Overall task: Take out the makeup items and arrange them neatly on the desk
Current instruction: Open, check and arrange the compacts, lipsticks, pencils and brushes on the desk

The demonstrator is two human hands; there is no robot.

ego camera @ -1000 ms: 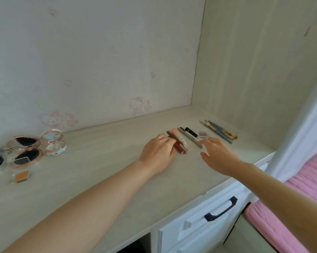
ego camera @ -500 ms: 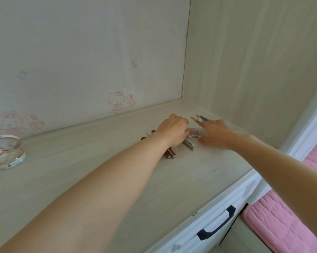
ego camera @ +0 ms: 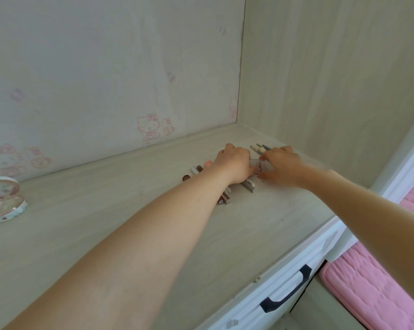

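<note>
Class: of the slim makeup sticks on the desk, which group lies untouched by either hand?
The blue and cream pencils nearest the corner, beyond both hands; the left hand covers the brown ones.

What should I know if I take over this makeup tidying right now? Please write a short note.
Left hand: lies over the row of makeup sticks, fingers curled; whether it has a grip on one is hidden.
Right hand: pinches a small clear case beside that row.
Pencils: lying just behind the hands, near the corner.
Round compact: at the desk's far left.
Done: items are out on the desk.
Left: set the case down and straighten the row.
</note>
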